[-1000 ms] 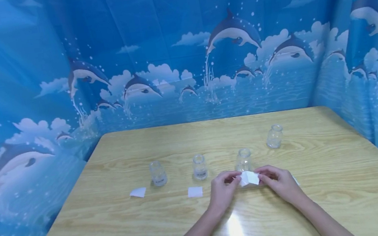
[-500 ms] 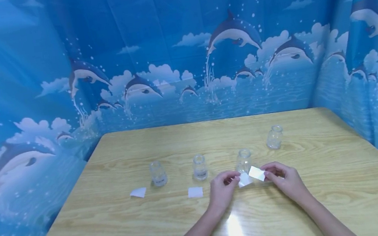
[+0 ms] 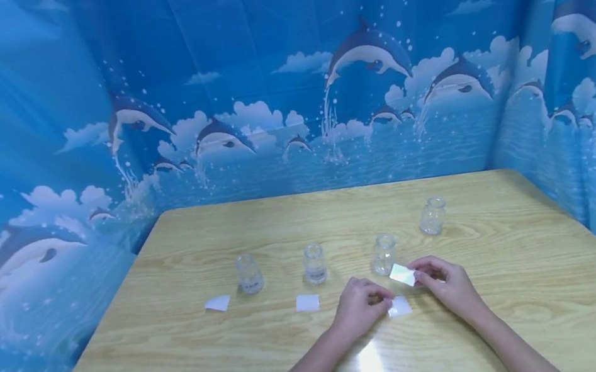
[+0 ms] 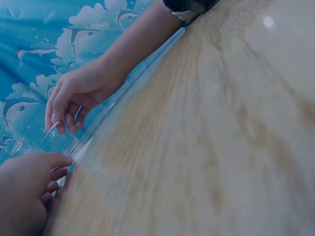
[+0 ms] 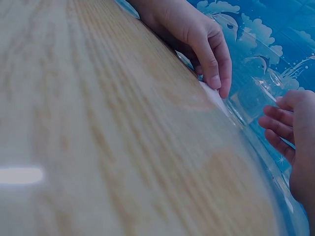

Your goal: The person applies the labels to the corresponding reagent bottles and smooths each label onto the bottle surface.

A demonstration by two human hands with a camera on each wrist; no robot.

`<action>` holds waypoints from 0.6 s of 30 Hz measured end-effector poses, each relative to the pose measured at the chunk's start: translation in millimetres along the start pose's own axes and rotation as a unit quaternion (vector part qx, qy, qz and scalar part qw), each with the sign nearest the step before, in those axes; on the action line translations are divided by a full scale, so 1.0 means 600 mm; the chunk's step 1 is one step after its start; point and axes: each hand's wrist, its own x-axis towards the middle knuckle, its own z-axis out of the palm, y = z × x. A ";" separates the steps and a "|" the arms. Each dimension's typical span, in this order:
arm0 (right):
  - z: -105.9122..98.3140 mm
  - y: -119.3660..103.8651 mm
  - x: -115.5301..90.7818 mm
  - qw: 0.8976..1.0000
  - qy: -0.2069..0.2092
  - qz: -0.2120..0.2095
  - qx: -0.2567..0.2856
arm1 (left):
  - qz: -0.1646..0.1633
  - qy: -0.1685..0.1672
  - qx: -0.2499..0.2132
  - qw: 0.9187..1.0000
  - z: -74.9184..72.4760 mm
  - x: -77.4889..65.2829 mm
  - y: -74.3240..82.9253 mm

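In the head view my left hand [image 3: 362,306] is low over the table, thumb and forefinger pinching the edge of a small white paper [image 3: 399,306], like a label's backing, that lies at the tabletop. My right hand [image 3: 449,282] pinches a shiny white label [image 3: 403,275] by its right edge, raised and tilted. Just behind that label stands a clear glass jar [image 3: 384,255], partly covered by it. The right wrist view shows the left fingertips on the paper [image 5: 213,97] and the label edge-on in the right fingers [image 5: 283,125].
Two more glass jars, one left [image 3: 250,274] and one middle [image 3: 315,264], have dark print near their bases. Another jar [image 3: 432,216] stands farther back at right. White paper squares lie in front, one left [image 3: 218,303] and one middle [image 3: 307,302]. A dolphin-print curtain [image 3: 284,86] surrounds the wooden table [image 3: 186,367].
The white piece held between both hands has come apart into two. My left hand has brought its paper down and nearer to me; the right keeps the label raised by the jar.
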 end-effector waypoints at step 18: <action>0.006 -0.042 0.001 1.000 -0.018 -0.018 -0.010 | 0.166 0.152 0.091 0.970 0.011 0.006 0.006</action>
